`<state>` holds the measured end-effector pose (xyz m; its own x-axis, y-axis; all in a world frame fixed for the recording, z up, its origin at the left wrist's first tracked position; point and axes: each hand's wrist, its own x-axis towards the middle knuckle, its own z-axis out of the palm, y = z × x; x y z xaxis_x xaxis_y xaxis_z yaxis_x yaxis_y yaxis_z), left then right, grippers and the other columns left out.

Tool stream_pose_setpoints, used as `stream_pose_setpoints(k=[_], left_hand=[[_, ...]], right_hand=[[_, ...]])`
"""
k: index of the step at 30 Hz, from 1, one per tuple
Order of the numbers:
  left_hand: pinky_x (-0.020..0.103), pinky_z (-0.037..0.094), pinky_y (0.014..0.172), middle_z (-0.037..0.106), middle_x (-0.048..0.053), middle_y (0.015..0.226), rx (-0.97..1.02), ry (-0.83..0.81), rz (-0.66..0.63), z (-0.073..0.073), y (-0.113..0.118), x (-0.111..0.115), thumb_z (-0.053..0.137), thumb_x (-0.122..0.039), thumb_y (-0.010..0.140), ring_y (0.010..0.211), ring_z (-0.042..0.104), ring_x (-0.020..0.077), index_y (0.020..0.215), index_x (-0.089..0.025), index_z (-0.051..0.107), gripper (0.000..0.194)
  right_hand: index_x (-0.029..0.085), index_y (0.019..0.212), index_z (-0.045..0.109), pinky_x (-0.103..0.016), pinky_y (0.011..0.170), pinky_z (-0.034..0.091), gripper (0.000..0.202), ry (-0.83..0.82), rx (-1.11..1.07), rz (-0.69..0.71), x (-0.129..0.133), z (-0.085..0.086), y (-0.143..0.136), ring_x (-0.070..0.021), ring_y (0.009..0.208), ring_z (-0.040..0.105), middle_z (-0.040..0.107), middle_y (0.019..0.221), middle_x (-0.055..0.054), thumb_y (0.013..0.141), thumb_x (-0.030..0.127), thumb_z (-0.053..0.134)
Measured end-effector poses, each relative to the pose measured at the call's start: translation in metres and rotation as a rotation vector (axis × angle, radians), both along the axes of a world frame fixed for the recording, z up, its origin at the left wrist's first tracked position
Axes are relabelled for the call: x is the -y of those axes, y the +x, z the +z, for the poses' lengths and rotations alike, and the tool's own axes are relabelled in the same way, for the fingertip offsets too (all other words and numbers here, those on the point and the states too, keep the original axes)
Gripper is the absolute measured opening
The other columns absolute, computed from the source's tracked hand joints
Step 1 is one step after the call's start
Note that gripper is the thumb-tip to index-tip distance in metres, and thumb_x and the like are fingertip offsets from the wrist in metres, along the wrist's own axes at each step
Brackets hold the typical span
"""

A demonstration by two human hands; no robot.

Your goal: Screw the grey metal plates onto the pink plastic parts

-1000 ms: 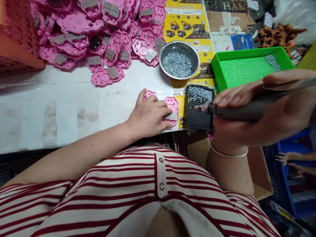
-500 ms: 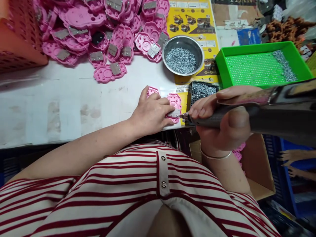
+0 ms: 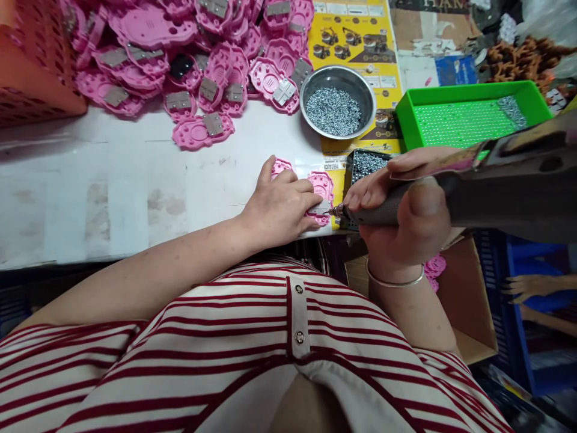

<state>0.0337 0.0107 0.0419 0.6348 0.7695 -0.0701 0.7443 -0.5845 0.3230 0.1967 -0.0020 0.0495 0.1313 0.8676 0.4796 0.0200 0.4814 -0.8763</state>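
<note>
My left hand lies over two pink plastic parts at the table's front edge. Its fingertips press on the right-hand pink part, which has a metal plate on it. The other pink part shows only partly past my fingers. My right hand is wrapped round a dark electric screwdriver, held nearly level. The tip of its bit meets the right edge of the metal plate. Behind the screwdriver stands a small black tray of screws, partly hidden by my fingers.
A metal bowl of screws and a green tray stand behind. Many pink parts are heaped at the back left beside an orange basket. Below right are a cardboard box and another person's hand.
The view has shifted slightly. The body of the screwdriver has tilted a little, with its bit still at the plate. My left hand keeps its place on the pink parts.
</note>
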Motion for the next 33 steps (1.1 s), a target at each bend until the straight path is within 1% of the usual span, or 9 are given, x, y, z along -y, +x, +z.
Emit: stream_pose_setpoints(k=[4,6,10,17,21,24,28,30,33], left_hand=[[0.068,0.019,0.119,0.072,0.004,0.112,-0.002,-0.001,-0.004,0.002,-0.001,0.0,0.064,-0.047,0.094,0.113,0.058,0.0333,0.115,-0.027,0.075,0.031],[0.068,0.02,0.119,0.073,0.004,0.113,0.006,-0.006,-0.006,0.003,-0.001,0.0,0.064,-0.047,0.094,0.113,0.057,0.0331,0.115,-0.028,0.075,0.03],[0.07,0.019,0.119,0.073,0.006,0.111,0.017,-0.01,0.0,0.002,0.0,0.0,0.067,-0.044,0.092,0.113,0.058,0.0341,0.114,-0.026,0.076,0.03],[0.069,0.018,0.119,0.072,0.007,0.112,0.017,-0.022,-0.005,0.004,0.0,0.0,0.065,-0.042,0.094,0.115,0.058,0.0347,0.114,-0.023,0.075,0.029],[0.069,0.02,0.119,0.073,0.006,0.112,0.005,0.001,-0.003,0.001,0.0,0.0,0.064,-0.044,0.093,0.114,0.058,0.0343,0.112,-0.026,0.076,0.028],[0.07,0.021,0.117,0.074,0.005,0.113,0.026,0.039,0.005,-0.004,0.0,0.0,0.066,-0.04,0.092,0.11,0.059,0.0336,0.108,-0.026,0.077,0.024],[0.071,0.022,0.116,0.074,0.005,0.113,0.065,0.064,0.005,-0.008,0.002,0.0,0.068,-0.036,0.089,0.108,0.059,0.0333,0.105,-0.024,0.078,0.022],[0.071,0.022,0.116,0.075,0.005,0.112,0.059,0.064,0.0,-0.007,0.002,-0.001,0.07,-0.036,0.088,0.107,0.06,0.033,0.104,-0.024,0.078,0.022],[0.07,0.022,0.117,0.075,0.005,0.109,0.026,0.052,-0.007,-0.002,0.003,-0.001,0.07,-0.039,0.089,0.108,0.06,0.0326,0.105,-0.024,0.078,0.023]], right_hand=[[0.029,0.09,0.071,-0.025,0.038,0.042,0.022,0.163,-0.091,-0.014,-0.005,0.003,-0.005,-0.0088,0.037,0.044,0.045,0.052,0.008,0.084,0.05,0.067],[0.031,0.09,0.073,-0.026,0.036,0.04,0.018,0.148,-0.109,-0.026,-0.005,0.004,-0.007,-0.0092,0.037,0.044,0.046,0.053,0.007,0.083,0.047,0.068],[0.033,0.091,0.072,-0.03,0.042,0.043,0.021,0.078,-0.089,-0.025,-0.001,0.004,-0.006,-0.0115,0.042,0.046,0.051,0.055,0.005,0.083,0.051,0.068],[0.035,0.097,0.068,-0.032,0.044,0.043,0.023,0.078,-0.019,0.011,-0.006,-0.006,-0.001,-0.0133,0.042,0.047,0.054,0.058,0.004,0.086,0.055,0.063],[0.034,0.091,0.063,-0.036,0.051,0.049,0.026,0.088,0.044,-0.017,-0.013,-0.013,0.005,-0.016,0.046,0.049,0.046,0.053,0.005,0.085,0.059,0.062],[0.031,0.082,0.063,-0.038,0.052,0.051,0.026,0.093,0.048,0.086,-0.019,-0.015,0.007,-0.0161,0.044,0.047,0.043,0.05,0.006,0.083,0.057,0.063],[0.027,0.072,0.057,-0.036,0.047,0.047,0.028,0.134,0.067,0.196,-0.022,-0.014,0.008,-0.0164,0.047,0.05,0.048,0.054,0.003,0.085,0.051,0.059],[0.028,0.076,0.058,-0.035,0.047,0.047,0.024,0.151,0.055,0.195,-0.022,-0.015,0.008,-0.0162,0.048,0.051,0.05,0.056,0.003,0.086,0.05,0.059],[0.032,0.093,0.065,-0.033,0.05,0.051,0.023,0.144,0.027,0.155,-0.022,-0.015,0.01,-0.0137,0.043,0.05,0.05,0.053,0.007,0.084,0.053,0.066]])
